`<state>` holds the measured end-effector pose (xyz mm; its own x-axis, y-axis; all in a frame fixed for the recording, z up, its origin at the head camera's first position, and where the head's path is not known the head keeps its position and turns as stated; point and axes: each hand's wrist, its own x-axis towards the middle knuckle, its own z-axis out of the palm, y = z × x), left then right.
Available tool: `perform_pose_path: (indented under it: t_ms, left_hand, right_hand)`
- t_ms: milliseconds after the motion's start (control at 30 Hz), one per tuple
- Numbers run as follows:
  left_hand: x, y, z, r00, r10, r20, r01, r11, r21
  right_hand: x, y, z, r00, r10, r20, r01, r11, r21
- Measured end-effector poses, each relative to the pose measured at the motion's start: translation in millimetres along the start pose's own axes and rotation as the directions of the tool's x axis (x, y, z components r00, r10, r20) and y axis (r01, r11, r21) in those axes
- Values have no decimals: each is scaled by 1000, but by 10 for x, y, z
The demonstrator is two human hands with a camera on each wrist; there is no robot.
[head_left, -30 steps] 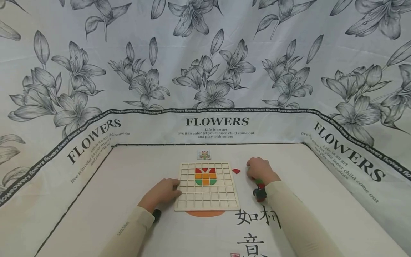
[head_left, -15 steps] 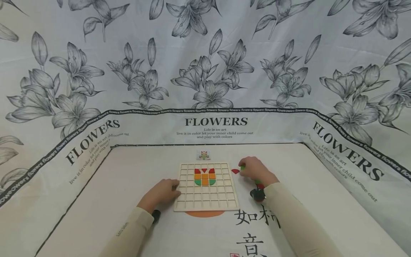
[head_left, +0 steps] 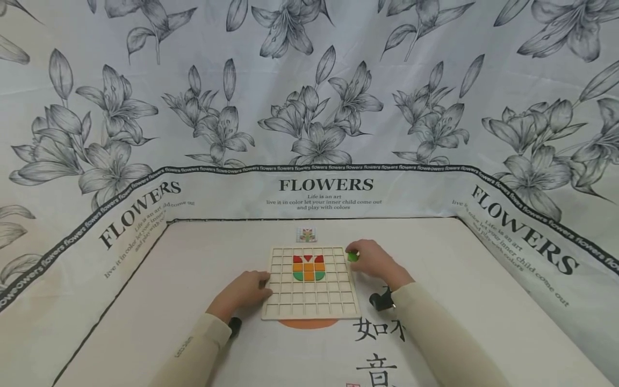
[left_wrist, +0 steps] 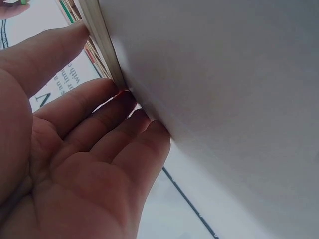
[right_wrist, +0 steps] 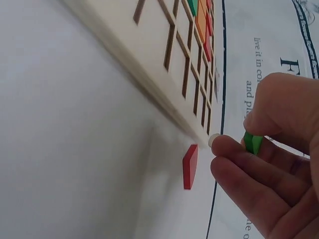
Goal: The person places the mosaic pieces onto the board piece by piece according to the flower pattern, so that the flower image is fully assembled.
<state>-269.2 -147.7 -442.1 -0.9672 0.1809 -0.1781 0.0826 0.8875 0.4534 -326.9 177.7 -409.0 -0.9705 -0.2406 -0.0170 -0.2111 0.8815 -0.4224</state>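
Note:
My right hand pinches a small green piece between thumb and fingers, just right of the wooden grid board's far right corner. Below that hand in the right wrist view, a red wedge-shaped piece lies on the cloth beside the board; in the head view the hand hides it. Red, orange and green pieces fill several squares in the upper middle of the grid. At the board's left edge, the fingertips and thumb of my left hand touch its side, the fingers only slightly bent.
A small picture card with a coloured flower pattern lies behind the board. White cloth with black lettering covers the table. A flower-printed fabric wall rises at the back and both sides.
My right hand has moved left to the board's far right corner, bringing the green piece over the red one. My left hand stays at the board's left edge.

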Motion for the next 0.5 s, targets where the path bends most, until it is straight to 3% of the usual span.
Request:
perform_pose_path:
  t_ms: [200,500]
  left_hand:
    - [3,-7,1,1000,11,-13,-11,1000,-1]
    - [-4,-4,6,1000,2,-9,-2,1000,-4]
  right_hand:
    - [-47,-145,46,998,-62,-16,61,998,-8]
    - [-103,-354,134,989,-144,30,144,990,10]
